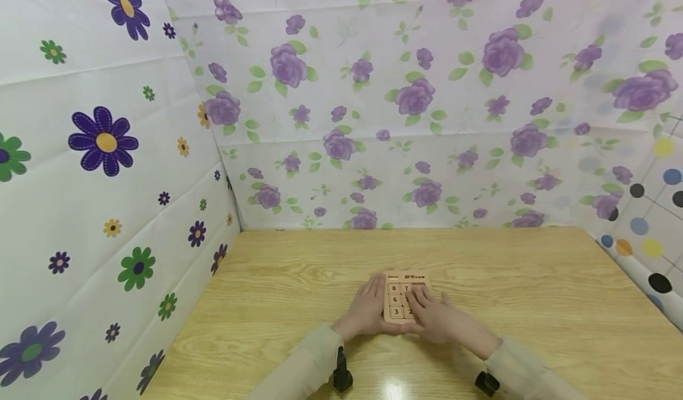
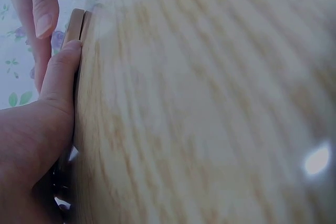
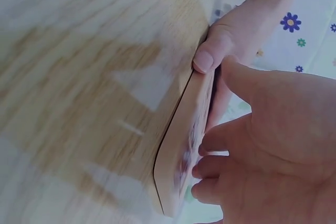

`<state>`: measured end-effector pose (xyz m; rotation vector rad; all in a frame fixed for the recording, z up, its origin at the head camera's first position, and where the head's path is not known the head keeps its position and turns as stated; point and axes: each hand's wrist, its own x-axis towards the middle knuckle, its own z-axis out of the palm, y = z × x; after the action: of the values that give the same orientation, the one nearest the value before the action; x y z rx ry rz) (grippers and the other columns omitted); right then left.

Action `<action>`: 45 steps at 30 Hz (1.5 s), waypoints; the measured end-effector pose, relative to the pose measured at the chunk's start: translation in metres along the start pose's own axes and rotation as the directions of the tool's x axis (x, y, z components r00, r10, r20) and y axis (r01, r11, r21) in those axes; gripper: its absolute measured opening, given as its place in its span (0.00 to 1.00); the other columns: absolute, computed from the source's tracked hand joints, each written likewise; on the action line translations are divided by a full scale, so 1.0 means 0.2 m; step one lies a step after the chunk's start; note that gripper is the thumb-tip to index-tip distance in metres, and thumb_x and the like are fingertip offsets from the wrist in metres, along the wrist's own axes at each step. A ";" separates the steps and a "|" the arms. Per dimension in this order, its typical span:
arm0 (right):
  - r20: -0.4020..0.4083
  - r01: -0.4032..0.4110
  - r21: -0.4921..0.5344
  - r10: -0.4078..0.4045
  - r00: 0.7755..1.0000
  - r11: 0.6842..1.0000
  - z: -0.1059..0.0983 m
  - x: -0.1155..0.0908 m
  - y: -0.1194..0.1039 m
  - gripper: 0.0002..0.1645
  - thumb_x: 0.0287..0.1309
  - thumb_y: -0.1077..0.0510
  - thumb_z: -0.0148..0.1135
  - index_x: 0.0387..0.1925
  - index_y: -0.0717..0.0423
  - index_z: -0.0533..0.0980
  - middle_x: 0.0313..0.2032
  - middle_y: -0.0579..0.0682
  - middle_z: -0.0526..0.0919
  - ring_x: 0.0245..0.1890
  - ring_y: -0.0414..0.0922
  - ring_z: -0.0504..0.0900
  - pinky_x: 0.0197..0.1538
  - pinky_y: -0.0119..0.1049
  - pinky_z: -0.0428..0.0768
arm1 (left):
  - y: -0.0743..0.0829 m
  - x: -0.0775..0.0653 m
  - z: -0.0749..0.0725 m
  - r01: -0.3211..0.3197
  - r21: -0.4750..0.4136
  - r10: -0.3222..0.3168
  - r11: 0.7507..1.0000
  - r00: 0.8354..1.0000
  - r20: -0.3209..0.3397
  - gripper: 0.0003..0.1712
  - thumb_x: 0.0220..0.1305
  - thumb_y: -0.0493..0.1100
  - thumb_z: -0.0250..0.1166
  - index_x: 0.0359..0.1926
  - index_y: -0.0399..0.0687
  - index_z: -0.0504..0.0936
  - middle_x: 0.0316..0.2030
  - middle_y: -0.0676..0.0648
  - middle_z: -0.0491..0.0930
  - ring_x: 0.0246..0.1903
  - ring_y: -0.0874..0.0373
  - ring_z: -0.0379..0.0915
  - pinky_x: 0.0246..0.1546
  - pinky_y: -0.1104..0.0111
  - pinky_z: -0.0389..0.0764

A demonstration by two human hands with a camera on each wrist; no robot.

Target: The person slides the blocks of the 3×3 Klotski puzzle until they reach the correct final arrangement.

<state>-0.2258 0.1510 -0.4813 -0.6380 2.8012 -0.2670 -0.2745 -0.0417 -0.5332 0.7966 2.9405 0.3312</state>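
Observation:
A light wooden number sliding puzzle (image 1: 408, 276) lies flat on the table, its square tiles marked 8, 7, 6 and 3 among others. My left hand (image 1: 367, 308) holds it at the left side, fingers along that edge and thumb against the near edge. Over the right part of the tiles is my right hand (image 1: 433, 318), its fingertips touching the numbers and covering several of them. A dark slot shows at the tiles' upper right. In the right wrist view, the left thumb (image 3: 206, 59) presses the puzzle's side.
The wood-grain table (image 1: 299, 269) extends around the puzzle. Flowered cloth (image 1: 341, 92) hangs behind it and more cloth (image 1: 107, 210) at the left; a dotted cloth (image 1: 651, 228) is at the right. Each wrist wears a small black camera (image 1: 342, 379).

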 end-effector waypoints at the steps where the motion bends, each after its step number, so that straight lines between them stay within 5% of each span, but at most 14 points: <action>1: 0.000 -0.001 0.004 0.001 1.000 1.000 0.00 -0.01 0.00 0.52 0.63 0.29 0.47 0.73 0.63 0.53 0.74 0.64 0.51 0.74 0.62 0.48 0.69 0.71 0.47 | 0.00 0.00 0.00 -0.003 0.000 0.003 1.000 1.000 -0.004 0.76 0.45 0.80 0.62 0.75 0.33 0.40 0.76 0.36 0.42 0.76 0.46 0.40 0.75 0.54 0.52; 18: 0.019 -0.022 0.015 0.022 1.000 1.000 0.00 -0.08 0.03 0.51 0.63 0.31 0.49 0.72 0.64 0.55 0.74 0.63 0.53 0.74 0.63 0.50 0.68 0.73 0.46 | 0.00 -0.01 -0.01 -0.017 -0.015 0.016 1.000 1.000 -0.009 0.74 0.46 0.75 0.66 0.75 0.32 0.39 0.76 0.35 0.43 0.76 0.45 0.41 0.74 0.53 0.54; 45: 0.038 -0.024 0.025 0.023 0.999 0.999 0.00 -0.02 0.06 0.50 0.65 0.34 0.48 0.73 0.66 0.52 0.74 0.66 0.50 0.74 0.65 0.48 0.67 0.74 0.47 | -0.01 0.00 0.01 -0.005 -0.012 0.005 1.000 1.000 -0.007 0.75 0.45 0.76 0.66 0.75 0.33 0.39 0.76 0.36 0.41 0.76 0.46 0.39 0.75 0.54 0.51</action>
<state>-0.2266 0.1640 -0.4822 -0.5972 2.7630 -0.2832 -0.2751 -0.0427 -0.5356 0.8024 2.9404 0.3518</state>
